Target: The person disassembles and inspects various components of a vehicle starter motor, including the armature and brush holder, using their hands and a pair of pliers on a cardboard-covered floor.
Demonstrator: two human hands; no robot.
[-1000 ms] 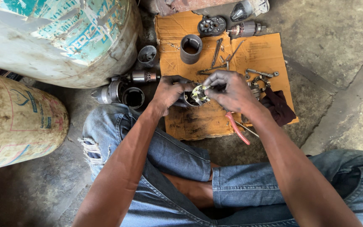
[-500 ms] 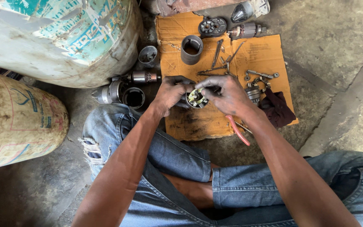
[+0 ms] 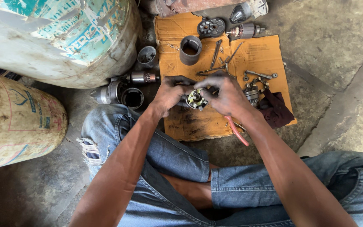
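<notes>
**Inspector:** Fingers of both hands are closed narrowly round one small round metal part point(image 3: 197, 99), held just above the cardboard sheet point(image 3: 269, 50) at frame centre. The left hand point(image 3: 169, 94) grips its left side; the right hand point(image 3: 227, 94) covers its right and top.

**Clerk:** Any change from a second ago?

**Inspector:** Slight. The right hand's fingers have shifted over the part's upper edge, and red-handled pliers point(image 3: 237, 131) remain under that palm. The part has kept its place. My judgement: work on it continues, with no release.

**Clerk:** Condition of the part?

**Inspector:** Greasy, with a pale yellowish face and a dark centre; finer detail cannot be told.

**Clerk:** Surroundings?

**Inspector:** A grey sleeve point(image 3: 190, 49) sits upper centre, a dark rag point(image 3: 276, 109) right of the hands, and a motor housing point(image 3: 124, 93) left, off the cardboard.
</notes>
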